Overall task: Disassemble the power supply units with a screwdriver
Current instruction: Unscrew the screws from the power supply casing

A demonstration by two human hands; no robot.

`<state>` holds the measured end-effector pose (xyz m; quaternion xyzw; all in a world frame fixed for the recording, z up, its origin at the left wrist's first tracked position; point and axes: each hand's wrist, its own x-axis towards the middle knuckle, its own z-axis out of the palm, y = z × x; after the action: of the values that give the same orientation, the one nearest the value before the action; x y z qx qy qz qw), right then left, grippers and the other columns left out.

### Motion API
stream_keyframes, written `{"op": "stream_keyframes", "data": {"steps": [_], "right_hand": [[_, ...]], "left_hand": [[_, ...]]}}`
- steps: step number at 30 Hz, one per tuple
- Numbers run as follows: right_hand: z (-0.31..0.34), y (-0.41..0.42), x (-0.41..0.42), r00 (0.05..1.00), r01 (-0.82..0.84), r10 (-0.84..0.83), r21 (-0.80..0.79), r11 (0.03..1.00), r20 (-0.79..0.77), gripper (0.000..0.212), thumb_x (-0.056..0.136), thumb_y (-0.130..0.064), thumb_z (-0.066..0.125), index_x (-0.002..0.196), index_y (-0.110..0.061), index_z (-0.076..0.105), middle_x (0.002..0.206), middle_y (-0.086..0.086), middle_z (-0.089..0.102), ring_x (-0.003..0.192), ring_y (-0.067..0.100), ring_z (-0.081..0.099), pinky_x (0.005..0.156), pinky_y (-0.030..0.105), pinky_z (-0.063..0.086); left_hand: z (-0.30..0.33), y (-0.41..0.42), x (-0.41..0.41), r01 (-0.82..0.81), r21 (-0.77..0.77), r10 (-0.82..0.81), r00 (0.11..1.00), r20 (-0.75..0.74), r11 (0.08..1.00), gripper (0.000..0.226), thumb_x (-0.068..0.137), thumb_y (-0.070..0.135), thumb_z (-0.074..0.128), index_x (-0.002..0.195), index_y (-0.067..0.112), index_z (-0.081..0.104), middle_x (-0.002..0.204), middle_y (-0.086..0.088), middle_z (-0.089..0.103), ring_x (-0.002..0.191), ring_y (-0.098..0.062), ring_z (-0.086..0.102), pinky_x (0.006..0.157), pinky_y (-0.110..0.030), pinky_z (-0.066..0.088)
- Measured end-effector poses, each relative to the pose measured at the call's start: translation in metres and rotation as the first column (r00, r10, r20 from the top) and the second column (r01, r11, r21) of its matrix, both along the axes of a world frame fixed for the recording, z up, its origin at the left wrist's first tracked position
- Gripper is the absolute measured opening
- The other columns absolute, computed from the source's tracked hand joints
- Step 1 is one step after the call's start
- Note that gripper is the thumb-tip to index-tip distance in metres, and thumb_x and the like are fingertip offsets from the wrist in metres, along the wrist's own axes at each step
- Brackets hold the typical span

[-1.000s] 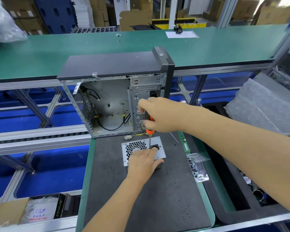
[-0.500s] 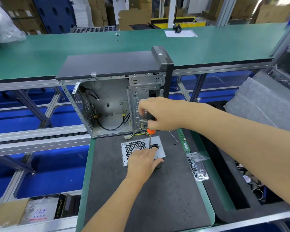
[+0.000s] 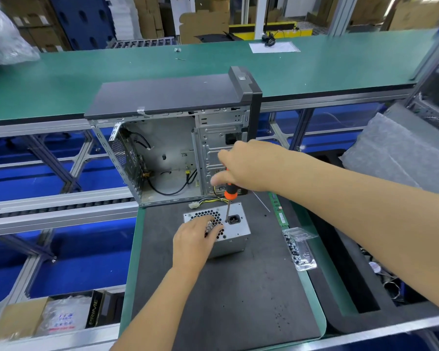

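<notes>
Head view: a screw on the power supply unit (image 3: 235, 230) is being worked.
The screwdriver (image 3: 229, 198) is gripped in the right hand (image 3: 249, 168), tip beside the socket; the unit, standing on the table (image 3: 238, 300), is steadied under the left hand (image 3: 195, 240), fingers spread flat. The tip could slip if the shaft is tilted.
</notes>
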<state>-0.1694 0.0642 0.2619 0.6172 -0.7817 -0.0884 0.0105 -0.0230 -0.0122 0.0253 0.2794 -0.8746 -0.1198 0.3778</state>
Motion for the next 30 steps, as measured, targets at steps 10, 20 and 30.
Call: {"op": "stream_keyframes", "data": {"steps": [10,20,30], "right_hand": [[-0.004,0.004,-0.007,0.992,0.016,-0.013,-0.023,1.000,0.125,0.037,0.096,-0.053,0.052,0.102,-0.018,0.041,0.089,0.005,0.052,0.070,0.022,0.049,0.054,0.032,0.036],[-0.005,0.008,-0.009,0.904,-0.058,0.085,-0.077,0.995,0.420,0.015,0.091,-0.021,0.059,0.101,-0.027,0.050,0.098,-0.005,0.048,0.078,0.006,0.046,0.061,0.017,0.032],[-0.010,0.003,-0.007,0.969,-0.064,0.081,-0.083,0.994,0.231,0.024,0.099,-0.040,0.051,0.107,-0.017,0.049,0.100,0.006,0.057,0.085,0.025,0.055,0.060,0.031,0.036]], "left_hand": [[0.025,-0.004,-0.013,0.045,0.237,-0.125,0.934,0.336,0.971,0.015,0.096,0.040,0.061,0.102,0.036,0.074,0.102,0.018,0.073,0.096,-0.009,0.066,0.070,-0.026,0.047],[0.030,-0.011,-0.020,0.090,0.305,-0.206,0.904,0.374,0.948,0.019,0.099,0.036,0.056,0.105,0.034,0.074,0.100,0.015,0.073,0.095,-0.009,0.064,0.069,-0.026,0.044],[0.044,-0.018,-0.029,0.151,0.289,-0.288,0.799,0.528,0.945,0.013,0.091,0.032,0.055,0.089,0.026,0.066,0.078,0.009,0.060,0.075,-0.019,0.057,0.061,-0.030,0.039]]}}
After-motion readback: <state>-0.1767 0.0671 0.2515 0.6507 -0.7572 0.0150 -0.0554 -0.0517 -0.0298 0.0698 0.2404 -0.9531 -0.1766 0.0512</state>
